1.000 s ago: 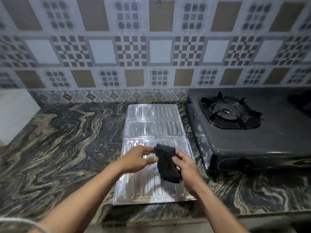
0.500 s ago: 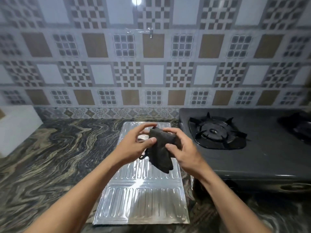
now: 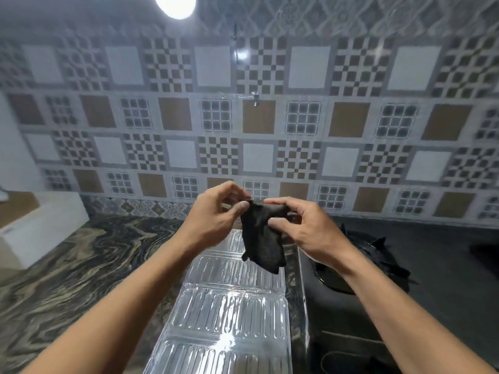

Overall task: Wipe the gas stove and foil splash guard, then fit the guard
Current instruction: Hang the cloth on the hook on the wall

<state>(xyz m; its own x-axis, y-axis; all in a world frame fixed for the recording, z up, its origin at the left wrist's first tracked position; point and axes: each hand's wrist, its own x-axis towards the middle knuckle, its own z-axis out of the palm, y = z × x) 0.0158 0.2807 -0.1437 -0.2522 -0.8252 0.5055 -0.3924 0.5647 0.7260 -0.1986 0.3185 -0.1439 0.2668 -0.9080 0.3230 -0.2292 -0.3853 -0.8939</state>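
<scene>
Marbled counter [image 3: 81, 265] — foil guard [image 3: 229, 314] lies flat; black stove [image 3: 351, 319] just beside.

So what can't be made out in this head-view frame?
- Gas stove: its near burner is largely behind the right hand; its right side is cut off by the frame edge.
- Foil splash guard: far end hidden behind the black cloth and left hand.
- Wall tiles: motion-blurred.

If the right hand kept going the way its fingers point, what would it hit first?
The right hand points left, pinching the cloth. Going on, it would likely meet the left hand, which grips the same cloth's top edge close by; depth is hard to judge.
</scene>
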